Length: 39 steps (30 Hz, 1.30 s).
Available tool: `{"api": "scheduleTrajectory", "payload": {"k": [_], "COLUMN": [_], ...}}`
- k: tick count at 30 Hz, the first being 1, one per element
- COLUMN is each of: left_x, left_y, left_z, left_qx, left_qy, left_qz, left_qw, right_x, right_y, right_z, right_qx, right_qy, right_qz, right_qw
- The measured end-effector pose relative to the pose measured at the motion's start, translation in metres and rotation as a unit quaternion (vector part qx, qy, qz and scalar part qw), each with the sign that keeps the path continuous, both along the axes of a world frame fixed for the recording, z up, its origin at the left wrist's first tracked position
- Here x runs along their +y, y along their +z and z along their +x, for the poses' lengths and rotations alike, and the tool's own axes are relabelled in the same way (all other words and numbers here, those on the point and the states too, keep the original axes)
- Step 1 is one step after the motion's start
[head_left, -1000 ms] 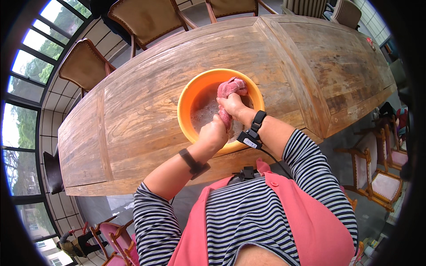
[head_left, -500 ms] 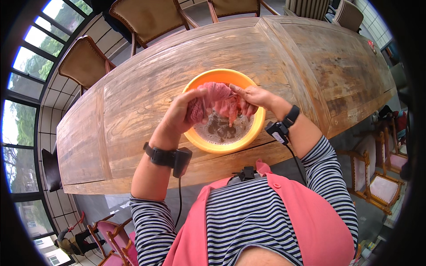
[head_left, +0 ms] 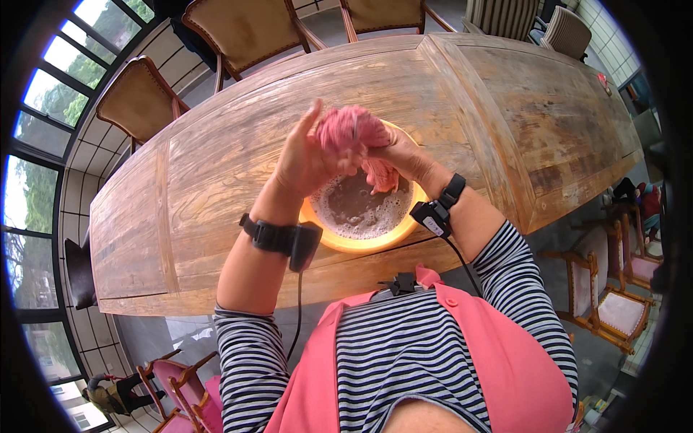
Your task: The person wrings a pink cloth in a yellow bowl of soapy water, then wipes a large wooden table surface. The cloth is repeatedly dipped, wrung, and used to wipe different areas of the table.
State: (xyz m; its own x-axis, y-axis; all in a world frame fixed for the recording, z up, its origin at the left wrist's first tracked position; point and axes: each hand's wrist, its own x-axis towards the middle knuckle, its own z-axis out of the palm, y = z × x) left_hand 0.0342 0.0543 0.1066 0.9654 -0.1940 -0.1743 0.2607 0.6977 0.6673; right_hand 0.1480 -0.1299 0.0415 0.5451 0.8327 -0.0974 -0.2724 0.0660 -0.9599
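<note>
A wet, bunched pink cloth [head_left: 351, 128] is up over the far rim of a yellow-orange basin [head_left: 364, 244]. My right hand [head_left: 404, 154] is closed around its right side, and part of the cloth hangs down over the water. Against the left side, my left hand [head_left: 297, 160] holds the cloth from below, one digit sticking up and away from it. Some of the left fingers are hidden or blurred by motion. Murky brownish water [head_left: 354, 198] with foam at its edges lies in the basin.
The basin stands on a long wooden table [head_left: 238, 144]. Chairs [head_left: 242, 32] line its far side, and more chairs [head_left: 613, 310] stand at the right. Both wrists wear black straps with boxes, and a cable [head_left: 298, 317] runs from the left one. Another person [head_left: 119, 393] is at lower left.
Both hands have lifted the cloth up and away from me, toward the far rim. The cloth is bunched tighter, and one left digit now sticks up off it. More water shows.
</note>
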Motion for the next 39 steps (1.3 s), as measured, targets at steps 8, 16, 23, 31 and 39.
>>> {"api": "scheduleTrajectory", "payload": {"k": [8, 16, 23, 31, 39], "left_x": [0.017, -0.021, -0.019, -0.013, -0.039], "left_y": [-0.105, -0.104, -0.088, -0.07, -0.062], "left_z": [0.01, 0.009, 0.009, 0.01, 0.017], "left_qx": [0.078, -0.017, 0.085, 0.105, 0.068], "left_qy": [0.173, 0.015, -0.14, 0.011, -0.082], "left_qz": [0.177, 0.089, 0.157, -0.025, -0.186], "left_qw": [0.966, 0.996, 0.974, 0.994, 0.977], "right_x": [-0.001, 0.018, 0.016, -0.044, -0.022], "right_y": [-0.023, -0.021, -0.033, -0.029, -0.028], "right_z": [0.014, 0.014, 0.013, 0.033, 0.019], "right_qx": [0.269, 0.45, 0.256, -0.088, -0.67], "right_qy": [-0.055, -0.042, -0.13, -0.062, -0.306], "right_qz": [0.098, 0.179, -0.012, -0.15, -0.052], "right_qw": [0.957, 0.874, 0.958, 0.983, 0.674]}}
